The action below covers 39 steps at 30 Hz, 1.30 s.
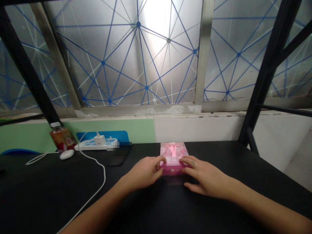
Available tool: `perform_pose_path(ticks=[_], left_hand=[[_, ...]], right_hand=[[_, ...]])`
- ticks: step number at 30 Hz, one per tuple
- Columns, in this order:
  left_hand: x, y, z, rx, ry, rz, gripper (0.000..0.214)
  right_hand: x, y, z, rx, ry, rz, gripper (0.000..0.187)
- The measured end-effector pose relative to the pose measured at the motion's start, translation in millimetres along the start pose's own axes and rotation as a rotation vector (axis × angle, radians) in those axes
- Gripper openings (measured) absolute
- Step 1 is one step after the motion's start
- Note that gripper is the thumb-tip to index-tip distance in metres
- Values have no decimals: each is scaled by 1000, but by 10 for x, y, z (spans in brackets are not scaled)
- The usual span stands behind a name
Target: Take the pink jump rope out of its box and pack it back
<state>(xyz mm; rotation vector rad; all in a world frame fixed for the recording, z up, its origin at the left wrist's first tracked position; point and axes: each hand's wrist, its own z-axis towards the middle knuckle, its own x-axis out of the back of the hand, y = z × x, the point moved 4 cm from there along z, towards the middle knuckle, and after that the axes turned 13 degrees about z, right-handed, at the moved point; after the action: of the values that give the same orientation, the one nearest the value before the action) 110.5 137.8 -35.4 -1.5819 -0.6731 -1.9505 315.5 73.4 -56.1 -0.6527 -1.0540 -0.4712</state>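
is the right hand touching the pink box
Touching. The head view shows the right hand against the box's right side, with its fingers lying over the edge of the pink box and no gap showing.

Huge glare blooming through the frosted window [156, 29], washing out its centre! Below it, the black desk [48, 195] sits dim, a faint shadow under the pink box [174, 159], mosaic blur patches [115, 152] nearby, and the struts [24, 61] bowing at the frame's edges!
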Motion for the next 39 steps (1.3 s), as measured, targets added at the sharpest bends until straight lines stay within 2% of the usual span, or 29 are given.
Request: perform_pose_path(ticks=[3, 8, 13, 18, 21, 26, 32, 39], left_hand=[[24, 13, -5, -6, -4, 8, 23], [46, 16, -10, -5, 4, 28, 22], [69, 35, -25, -25, 93, 85, 20], [69, 40, -35, -29, 167, 47, 16], [44, 23, -29, -37, 189, -12, 13], [-14, -1, -15, -42, 160, -81, 15], [-19, 7, -28, -51, 148, -81, 31], [-19, 4, -21, -71, 144, -47, 25]], right_hand=[[14, 36, 7, -10, 95, 57, 23], [-31, 162, 35, -45, 203, 142, 27], [-41, 178, 56, -52, 258, 32, 30], [-28, 138, 76, -127, 231, -153, 31], [-39, 108, 85, -154, 195, -187, 30], [-70, 104, 81, -192, 134, -98, 33], [-23, 132, 54, -226, 129, 39, 34], [22, 157, 42, -214, 161, 122, 34]])
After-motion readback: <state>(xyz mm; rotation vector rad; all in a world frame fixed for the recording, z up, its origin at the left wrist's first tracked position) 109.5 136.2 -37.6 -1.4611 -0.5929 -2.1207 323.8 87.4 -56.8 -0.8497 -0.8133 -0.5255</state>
